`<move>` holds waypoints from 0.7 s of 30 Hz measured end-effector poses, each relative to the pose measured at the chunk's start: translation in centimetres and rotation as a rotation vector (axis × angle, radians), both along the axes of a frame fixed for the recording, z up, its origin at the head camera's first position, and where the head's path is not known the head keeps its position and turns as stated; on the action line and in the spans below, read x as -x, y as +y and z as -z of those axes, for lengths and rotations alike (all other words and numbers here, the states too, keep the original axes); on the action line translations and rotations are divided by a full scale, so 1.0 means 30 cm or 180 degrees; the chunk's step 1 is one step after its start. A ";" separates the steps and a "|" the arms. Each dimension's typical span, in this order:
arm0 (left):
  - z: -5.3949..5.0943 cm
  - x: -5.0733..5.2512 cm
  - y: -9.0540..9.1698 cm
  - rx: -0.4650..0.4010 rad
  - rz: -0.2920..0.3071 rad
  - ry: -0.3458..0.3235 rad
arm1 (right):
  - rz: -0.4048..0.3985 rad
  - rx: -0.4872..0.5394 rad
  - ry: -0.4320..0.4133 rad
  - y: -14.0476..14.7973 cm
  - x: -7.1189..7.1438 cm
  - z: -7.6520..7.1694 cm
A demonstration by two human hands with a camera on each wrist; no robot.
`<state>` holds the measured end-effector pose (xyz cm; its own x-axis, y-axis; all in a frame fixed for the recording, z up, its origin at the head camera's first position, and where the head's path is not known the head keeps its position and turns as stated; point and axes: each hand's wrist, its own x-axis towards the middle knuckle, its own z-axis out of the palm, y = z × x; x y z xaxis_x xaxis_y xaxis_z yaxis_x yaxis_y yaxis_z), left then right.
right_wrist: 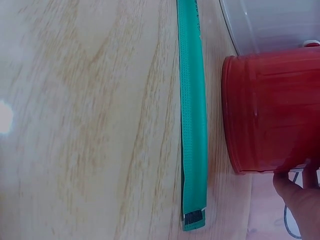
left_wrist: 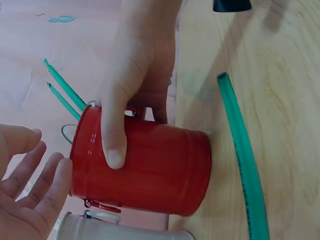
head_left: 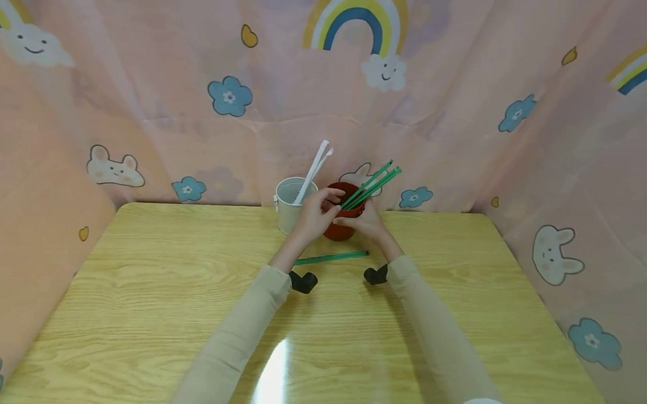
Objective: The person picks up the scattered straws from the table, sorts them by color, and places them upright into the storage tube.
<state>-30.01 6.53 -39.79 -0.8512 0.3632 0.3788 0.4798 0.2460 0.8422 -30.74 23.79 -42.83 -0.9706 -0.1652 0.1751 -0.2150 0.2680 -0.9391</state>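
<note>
A red metal bucket (head_left: 339, 231) stands at the back of the table with several long green strips (head_left: 373, 187) leaning out to the right. My right hand (head_left: 368, 224) grips the bucket's right side, its thumb (left_wrist: 115, 145) lying across the front. Beside the rim, my left hand (head_left: 314, 215) holds nothing, its fingers spread and slightly bent in the left wrist view. Another flat green strip (right_wrist: 192, 115), dark at one end, lies on the table in front of the bucket. The exact kind of strip is unclear.
A white bucket (head_left: 287, 212) stands just left of the red one, with white strips (head_left: 314, 169) leaning out of it. Black wrist mounts (head_left: 304, 282) show beneath both forearms. Behind the wooden table (head_left: 160, 279) hangs a patterned pink curtain (head_left: 278, 138).
</note>
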 end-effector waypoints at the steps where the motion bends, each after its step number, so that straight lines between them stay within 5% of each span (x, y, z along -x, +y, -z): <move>1: 0.005 -0.001 -0.005 -0.0017 0.0003 0.0014 | 0.0003 0.0003 -0.0006 0.000 0.000 0.001; 8: 0.039 -0.013 -0.046 -0.0003 -0.0030 0.0058 | -0.0005 0.0018 -0.0012 -0.002 -0.001 0.000; 21: 0.110 -0.039 -0.097 0.0167 0.0035 -0.0209 | 0.0031 -0.0048 -0.0055 -0.004 -0.008 -0.007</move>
